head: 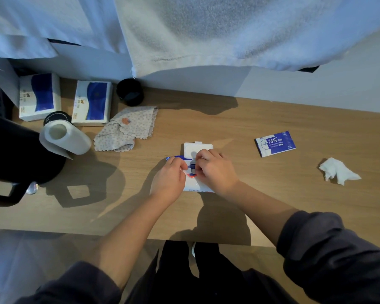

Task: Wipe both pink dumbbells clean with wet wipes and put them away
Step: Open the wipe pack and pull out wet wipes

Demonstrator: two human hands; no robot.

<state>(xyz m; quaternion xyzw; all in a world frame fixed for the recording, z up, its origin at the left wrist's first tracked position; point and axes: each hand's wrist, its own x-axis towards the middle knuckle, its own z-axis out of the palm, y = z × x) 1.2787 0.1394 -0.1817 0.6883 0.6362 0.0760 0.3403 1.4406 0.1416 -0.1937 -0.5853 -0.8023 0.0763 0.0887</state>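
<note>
A white and blue wet wipe pack (192, 182) lies flat on the wooden table (272, 194), its white flip lid (194, 148) swung open toward the wall. My left hand (169, 179) holds the pack's left side, fingers curled at the opening. My right hand (215, 170) pinches at the same opening in the middle of the pack. A small blue alcohol wipe sachet (275, 143) lies to the right. A crumpled white used wipe (337, 171) sits further right. No pink dumbbell is in view.
At the left stand a black jug (13, 159), a paper towel roll (64, 138), two tissue packs (40, 96) (92, 103), a patterned cloth (127, 128) and a black cup (130, 92). White towels (228, 29) hang above the table's far edge.
</note>
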